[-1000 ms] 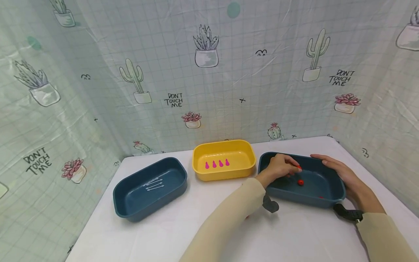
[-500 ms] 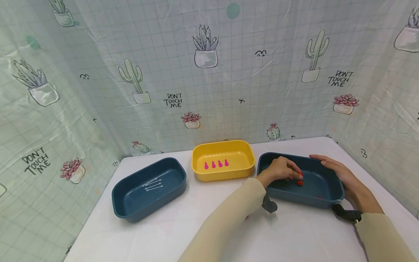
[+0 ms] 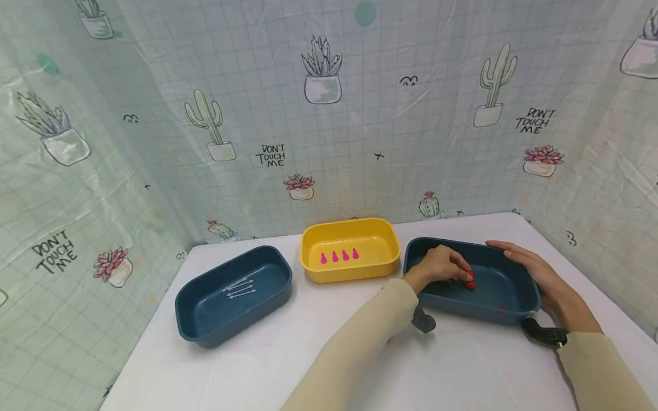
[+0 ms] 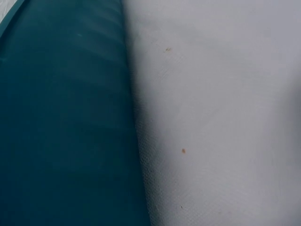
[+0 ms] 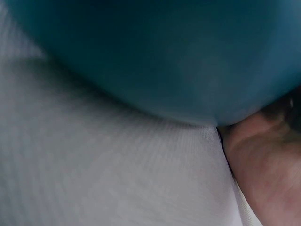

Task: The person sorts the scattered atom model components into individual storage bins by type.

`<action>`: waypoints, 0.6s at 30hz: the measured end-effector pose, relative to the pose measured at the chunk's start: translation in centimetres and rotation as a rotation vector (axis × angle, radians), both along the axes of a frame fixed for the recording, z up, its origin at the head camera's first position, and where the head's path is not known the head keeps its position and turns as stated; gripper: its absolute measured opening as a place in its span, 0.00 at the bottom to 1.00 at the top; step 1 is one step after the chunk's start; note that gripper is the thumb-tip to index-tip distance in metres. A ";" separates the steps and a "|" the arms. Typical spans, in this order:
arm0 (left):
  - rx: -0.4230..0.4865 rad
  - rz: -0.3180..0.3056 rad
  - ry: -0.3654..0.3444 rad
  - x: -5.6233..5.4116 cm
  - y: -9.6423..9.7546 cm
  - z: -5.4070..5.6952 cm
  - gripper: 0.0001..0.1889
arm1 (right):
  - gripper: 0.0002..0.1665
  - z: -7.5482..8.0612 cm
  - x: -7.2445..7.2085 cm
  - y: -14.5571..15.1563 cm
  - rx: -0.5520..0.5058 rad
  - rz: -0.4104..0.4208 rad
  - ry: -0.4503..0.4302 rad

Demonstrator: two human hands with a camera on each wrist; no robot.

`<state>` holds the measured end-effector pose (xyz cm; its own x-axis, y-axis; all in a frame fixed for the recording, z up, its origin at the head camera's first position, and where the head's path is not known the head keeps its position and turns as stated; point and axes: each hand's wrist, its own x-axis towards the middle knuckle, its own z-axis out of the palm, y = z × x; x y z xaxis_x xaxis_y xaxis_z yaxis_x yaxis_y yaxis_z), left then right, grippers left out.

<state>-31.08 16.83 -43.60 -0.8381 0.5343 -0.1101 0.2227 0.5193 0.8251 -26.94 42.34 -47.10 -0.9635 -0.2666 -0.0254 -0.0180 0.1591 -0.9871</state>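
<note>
My left hand (image 3: 443, 264) reaches over the near left part of the right-hand dark blue bin (image 3: 475, 311). Between its thumb and fingertips it pinches a small red piece, mostly covered by the fingers. Right below the fingertips, on the bin floor, is a small red round piece (image 3: 470, 286). Another bit of red (image 3: 502, 308) shows at the near inner wall. My right hand (image 3: 542, 275) rests along the bin's right end, fingers stretched along the outside of the far corner. The right wrist view shows part of that hand (image 5: 263, 160) against the bin wall (image 5: 178, 70).
A yellow bin (image 3: 324, 277) with several pink pear-shaped pieces (image 3: 335, 257) stands at the back middle. To the left is another dark blue bin (image 3: 205, 319) holding several thin pale rods (image 3: 240, 289). A patterned cloth (image 3: 360, 142) hangs behind the white table (image 3: 247, 365).
The fingertips of my left hand have come down toward the red round piece on the bin floor, with the pinched red piece. My right hand stays at the bin's end.
</note>
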 end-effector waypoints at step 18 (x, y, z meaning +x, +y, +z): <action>-0.072 0.035 0.024 0.2 0.0 0.1 0.06 | 0.30 -0.1 -0.1 0.2 0.035 -0.006 0.001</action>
<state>-30.88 16.79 -43.48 -0.8589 0.4961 -0.1269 0.2224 0.5846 0.7802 -27.00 42.52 -47.22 -0.9652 -0.2594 -0.0340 -0.0175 0.1935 -0.9809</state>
